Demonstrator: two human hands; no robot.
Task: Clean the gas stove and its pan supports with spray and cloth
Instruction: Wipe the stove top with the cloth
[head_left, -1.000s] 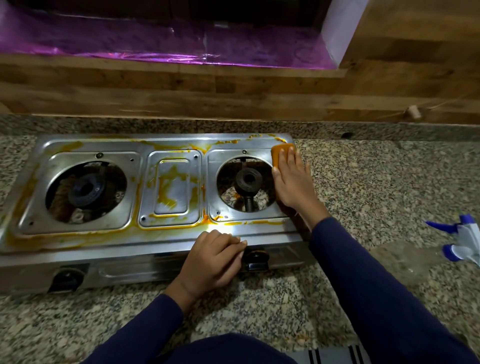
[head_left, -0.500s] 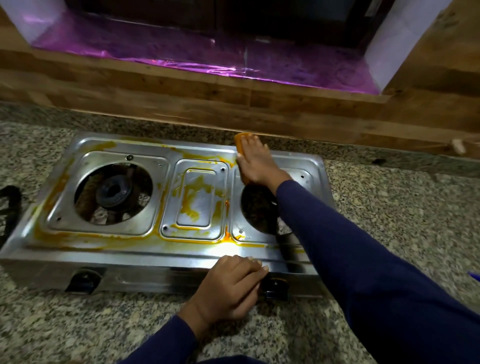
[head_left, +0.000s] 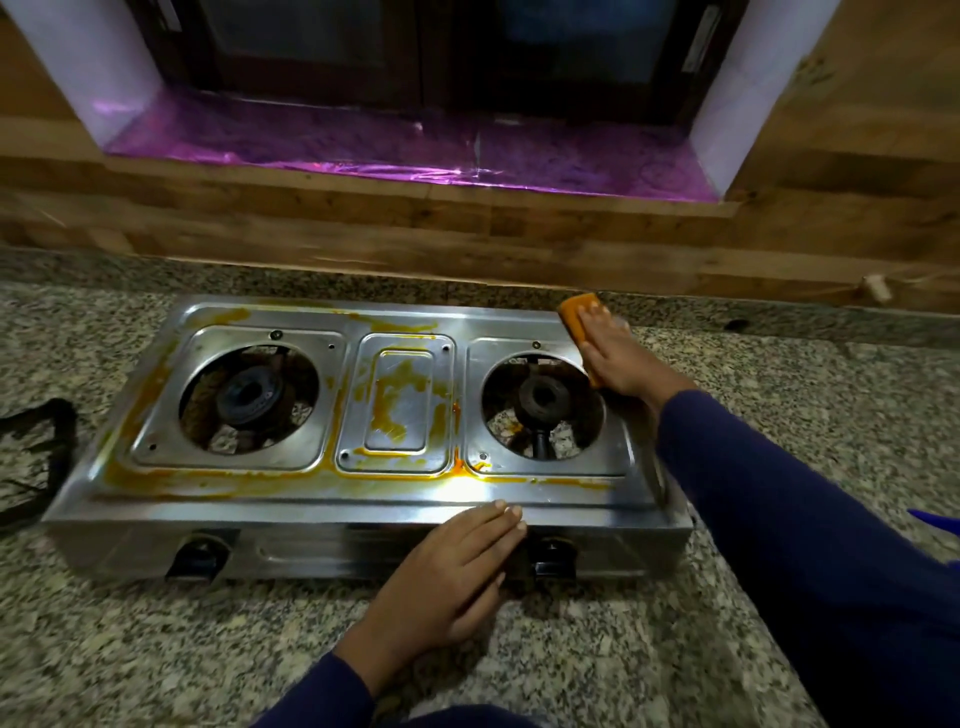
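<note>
Gas stove (head_left: 363, 488) braced by flat, spread left hand (head_left: 452, 566) at front edge; right hand (head_left: 618, 353) presses orange cloth (head_left: 579, 312), probably a sponge, scrubbing far corner

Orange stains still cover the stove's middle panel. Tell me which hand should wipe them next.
Right. The right hand already presses the orange cloth on the stove at its far right corner. The left hand lies flat on the front edge, empty, likely steadying it.
</note>
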